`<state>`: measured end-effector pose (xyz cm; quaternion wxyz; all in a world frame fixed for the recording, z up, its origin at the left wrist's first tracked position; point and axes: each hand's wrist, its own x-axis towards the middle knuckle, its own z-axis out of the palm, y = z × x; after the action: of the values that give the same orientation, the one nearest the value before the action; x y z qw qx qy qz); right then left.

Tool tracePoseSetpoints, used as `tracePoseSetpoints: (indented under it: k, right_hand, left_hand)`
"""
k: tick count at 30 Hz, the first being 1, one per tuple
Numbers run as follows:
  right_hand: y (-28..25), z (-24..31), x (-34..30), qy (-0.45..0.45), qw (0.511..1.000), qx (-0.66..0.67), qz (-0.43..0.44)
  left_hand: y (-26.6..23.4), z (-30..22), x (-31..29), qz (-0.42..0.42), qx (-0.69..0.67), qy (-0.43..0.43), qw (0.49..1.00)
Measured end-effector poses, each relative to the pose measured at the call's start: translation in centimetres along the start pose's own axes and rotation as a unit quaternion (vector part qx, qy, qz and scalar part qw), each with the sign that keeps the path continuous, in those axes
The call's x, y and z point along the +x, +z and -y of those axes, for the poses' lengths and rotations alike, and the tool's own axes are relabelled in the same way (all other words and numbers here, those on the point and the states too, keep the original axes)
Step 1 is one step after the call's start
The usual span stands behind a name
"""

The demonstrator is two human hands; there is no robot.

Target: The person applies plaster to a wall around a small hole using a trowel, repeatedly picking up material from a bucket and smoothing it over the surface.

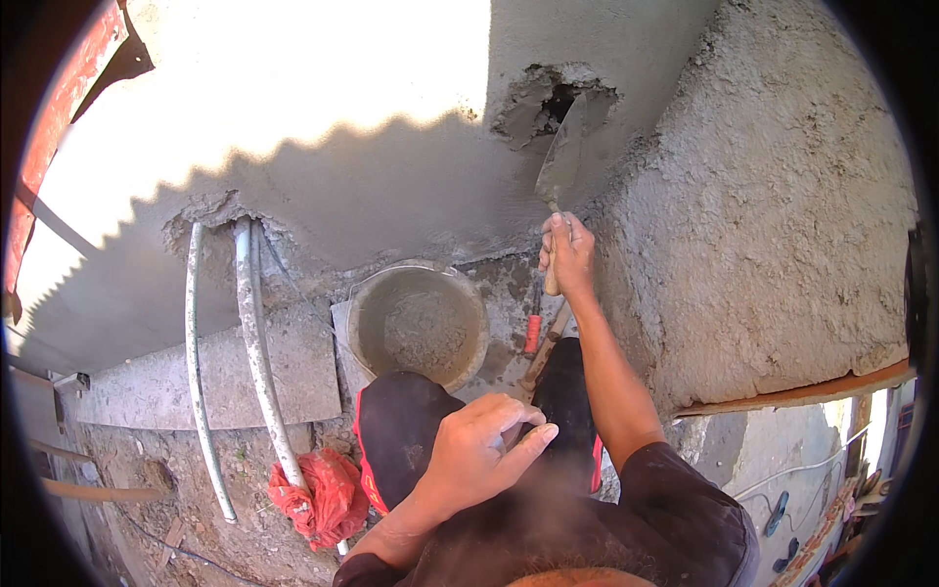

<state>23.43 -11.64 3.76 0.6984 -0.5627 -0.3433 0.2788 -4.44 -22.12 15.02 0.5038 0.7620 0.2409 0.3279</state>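
My right hand [570,252] grips the wooden handle of a mortar-smeared trowel [562,161]. The trowel's pointed blade reaches up to a ragged hole [523,110] in the plastered wall, its tip overlapping the dark opening. Over my lap, my left hand [474,450] has loosely bent fingers with the thumb held apart, and nothing shows in it. Between my knees and the wall stands a bucket [478,318] with grey mortar [425,328] inside.
Two pale pipes [197,362] [256,362] come out of another wall hole at left, with a red plastic bag [323,494] at the thicker one. A red-handled tool [533,335] and a wooden handle [546,350] lie right of the bucket. Rough plaster [773,225] rises at right.
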Motion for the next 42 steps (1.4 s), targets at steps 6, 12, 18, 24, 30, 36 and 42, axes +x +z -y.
tracePoseSetpoints:
  k: [6, 12, 18, 24, 30, 36, 42]
  right_hand:
    - [5.6, -1.6, 3.9, 0.007, 0.998, 0.016, 0.058]
    - [4.1, -5.8, 2.7, -0.171, 0.943, -0.280, 0.058]
    - [6.4, -4.9, 3.4, -0.178, 0.946, -0.268, -0.043]
    - [5.6, -8.8, 1.0, -0.160, 0.930, -0.326, 0.055]
    - [10.4, -5.1, -2.1, 0.135, 0.943, 0.302, -0.039]
    - [19.5, 0.7, 0.6, 0.147, 0.822, 0.547, -0.055]
    - [23.1, 4.3, 0.4, 0.095, 0.854, 0.512, -0.012]
  left_hand:
    - [-0.2, 0.7, -0.7, -0.032, 0.090, -0.006, 0.995]
    - [0.4, 1.2, 0.6, -0.022, 0.110, -0.023, 0.993]
    - [0.9, 1.0, 0.9, -0.030, 0.129, -0.032, 0.991]
    - [0.9, 1.4, 0.7, -0.035, 0.156, -0.034, 0.987]
    - [1.1, 1.0, 0.8, -0.034, 0.139, -0.040, 0.989]
    - [-0.1, 1.1, -0.2, -0.110, 0.055, -0.001, 0.992]
    - [-0.6, 1.2, -0.4, -0.108, 0.055, 0.007, 0.993]
